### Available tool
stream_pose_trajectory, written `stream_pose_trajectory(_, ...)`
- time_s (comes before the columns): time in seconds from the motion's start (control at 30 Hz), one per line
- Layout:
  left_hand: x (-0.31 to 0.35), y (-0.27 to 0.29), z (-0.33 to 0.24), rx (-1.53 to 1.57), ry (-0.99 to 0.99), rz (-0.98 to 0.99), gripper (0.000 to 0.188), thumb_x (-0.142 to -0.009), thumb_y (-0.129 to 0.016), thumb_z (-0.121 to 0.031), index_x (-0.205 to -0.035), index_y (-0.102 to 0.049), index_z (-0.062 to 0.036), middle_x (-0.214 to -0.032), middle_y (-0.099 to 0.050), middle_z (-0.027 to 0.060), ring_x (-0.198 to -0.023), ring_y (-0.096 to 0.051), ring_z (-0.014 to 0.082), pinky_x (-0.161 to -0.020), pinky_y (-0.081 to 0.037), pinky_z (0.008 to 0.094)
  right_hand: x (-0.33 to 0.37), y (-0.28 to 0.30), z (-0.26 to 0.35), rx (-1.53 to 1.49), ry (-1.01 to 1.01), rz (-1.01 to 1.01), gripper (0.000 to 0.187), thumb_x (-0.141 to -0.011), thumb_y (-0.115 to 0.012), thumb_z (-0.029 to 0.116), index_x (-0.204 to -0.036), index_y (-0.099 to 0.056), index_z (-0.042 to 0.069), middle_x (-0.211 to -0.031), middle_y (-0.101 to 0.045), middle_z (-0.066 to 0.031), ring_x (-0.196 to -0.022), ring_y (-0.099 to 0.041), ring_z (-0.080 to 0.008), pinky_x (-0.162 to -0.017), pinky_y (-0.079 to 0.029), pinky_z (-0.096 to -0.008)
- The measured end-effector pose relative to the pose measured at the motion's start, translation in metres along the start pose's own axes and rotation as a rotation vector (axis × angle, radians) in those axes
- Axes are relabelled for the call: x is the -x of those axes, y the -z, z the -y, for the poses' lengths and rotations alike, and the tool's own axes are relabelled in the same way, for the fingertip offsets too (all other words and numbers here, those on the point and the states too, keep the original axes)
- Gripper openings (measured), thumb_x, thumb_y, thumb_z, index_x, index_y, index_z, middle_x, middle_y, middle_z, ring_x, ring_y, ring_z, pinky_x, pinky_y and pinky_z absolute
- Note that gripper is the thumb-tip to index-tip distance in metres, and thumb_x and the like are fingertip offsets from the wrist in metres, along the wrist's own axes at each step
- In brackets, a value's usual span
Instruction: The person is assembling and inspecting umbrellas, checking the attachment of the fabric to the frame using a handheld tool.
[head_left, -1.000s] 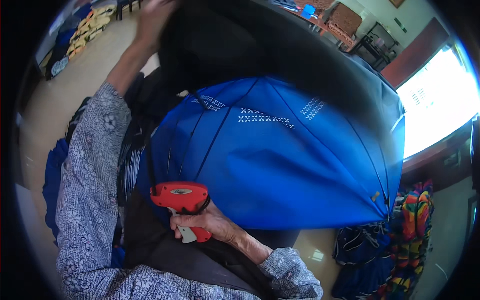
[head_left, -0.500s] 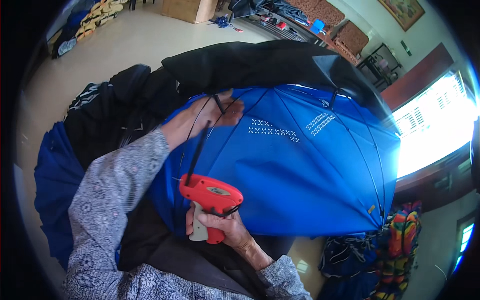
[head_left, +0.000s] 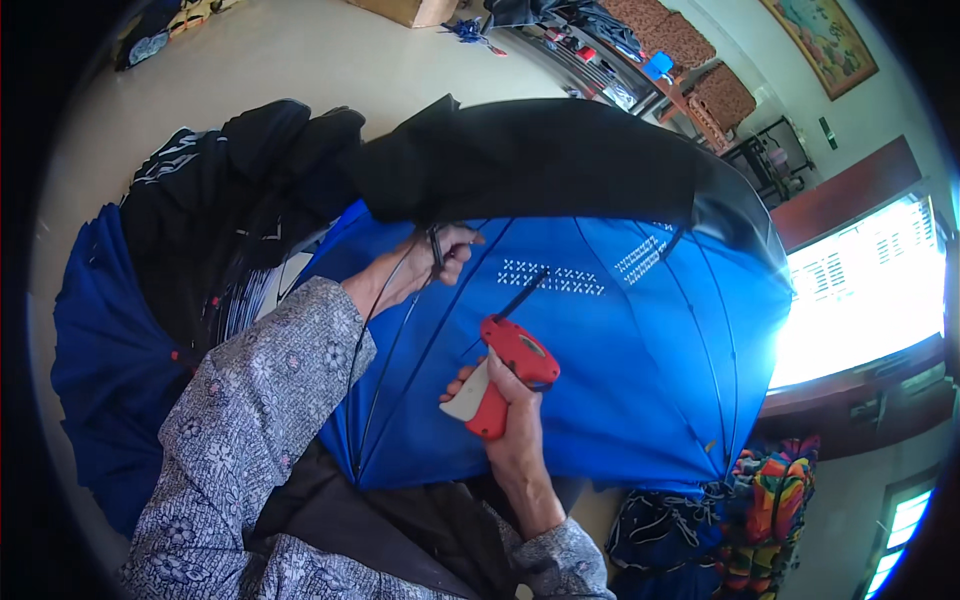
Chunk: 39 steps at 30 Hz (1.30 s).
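A wide umbrella [head_left: 600,400] with a blue inside lies open before me, its thin dark ribs running across the cloth. My left hand [head_left: 425,265] is among the ribs near the upper left of the blue cloth, by its border with black fabric. Its fingers are curled closed; what they grip, if anything, is hidden. In my right hand [head_left: 515,410] is a red tagging gun [head_left: 527,352] with a pale trigger, held over the middle of the blue cloth. A thin black strip [head_left: 522,294] sticks up from the gun's top.
Black fabric [head_left: 560,160] drapes over the umbrella's far side. More folded black cloth [head_left: 250,165] and a blue umbrella [head_left: 105,370] lie at the left. Dark blue and multicoloured bundles [head_left: 770,510] sit at the lower right. Further off stand a cardboard box [head_left: 405,10] and a bright window [head_left: 860,290].
My right hand has moved the tagging gun up and to the right, turning it. My left hand, blurred before, is lower now with fingers curled. The view has shifted slightly.
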<state>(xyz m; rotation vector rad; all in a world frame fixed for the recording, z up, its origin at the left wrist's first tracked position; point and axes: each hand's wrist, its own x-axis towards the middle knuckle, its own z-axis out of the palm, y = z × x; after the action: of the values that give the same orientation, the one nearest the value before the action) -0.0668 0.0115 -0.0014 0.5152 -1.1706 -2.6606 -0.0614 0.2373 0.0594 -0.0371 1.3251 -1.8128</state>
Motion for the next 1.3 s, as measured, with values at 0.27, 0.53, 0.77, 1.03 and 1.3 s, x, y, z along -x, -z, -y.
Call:
stream_pose_trajectory(0.27, -0.007, 0.001, 0.025, -0.313, -0.060, -0.033, 0.034, -0.089, -0.055, -0.041, -0.104, -0.055, -0.0100, -0.075, -0.048, -0.0008, -0.055, -0.045, 0.0066, -0.047, -0.038, 0.0210, -0.065, -0.011, 0.053, 0.192, 0.103, -0.099, 0.030, -0.086, -0.060, 0.018, -0.107, -0.050, -0.001, -0.084, -0.061, -0.0164, -0.072, -0.064, -0.0287, -0.063, -0.057, -0.0425)
stream_pose_trajectory(0.53, -0.002, 0.015, 0.036, -0.276, -0.244, 0.084, 0.037, -0.088, -0.057, -0.047, -0.089, -0.055, -0.0099, -0.064, -0.050, 0.0012, -0.050, -0.048, 0.0086, -0.043, -0.037, 0.0225, -0.128, -0.003, 0.035, 0.193, 0.165, -0.061, 0.031, -0.085, -0.057, 0.012, -0.111, -0.049, -0.002, -0.085, -0.060, -0.0176, -0.073, -0.064, -0.0289, -0.063, -0.056, -0.0431)
stream_pose_trajectory(0.77, 0.001, 0.008, 0.027, -0.345, -0.181, 0.025, 0.035, -0.090, -0.056, -0.045, -0.087, -0.056, -0.0099, -0.065, -0.050, 0.0018, -0.054, -0.048, 0.0075, -0.046, -0.038, 0.0218, -0.140, -0.003, 0.008, 0.028, 0.219, -0.078, 0.031, -0.084, -0.058, 0.013, -0.111, -0.050, -0.001, -0.083, -0.060, -0.0159, -0.073, -0.063, -0.0273, -0.065, -0.055, -0.0403)
stream_pose_trajectory(1.03, 0.021, 0.005, 0.007, -0.377, -0.135, 0.043, 0.036, -0.088, -0.060, -0.043, -0.100, -0.058, -0.0094, -0.072, -0.052, 0.0007, -0.060, -0.050, 0.0070, -0.049, -0.040, 0.0207, -0.124, -0.009, 0.000, -0.078, 0.198, -0.027, 0.032, -0.085, -0.058, 0.017, -0.111, -0.049, 0.000, -0.082, -0.059, -0.0137, -0.073, -0.062, -0.0214, -0.067, -0.055, -0.0371)
stream_pose_trajectory(1.3, 0.018, 0.020, 0.017, -0.234, -0.142, 0.018, 0.036, -0.086, -0.063, -0.043, -0.097, -0.060, -0.0091, -0.072, -0.054, -0.0004, -0.063, -0.052, 0.0073, -0.053, -0.041, 0.0206, -0.127, -0.002, 0.002, -0.242, 0.143, 0.086, 0.035, -0.084, -0.061, 0.019, -0.110, -0.048, 0.000, -0.083, -0.059, -0.0139, -0.072, -0.063, -0.0219, -0.067, -0.055, -0.0374)
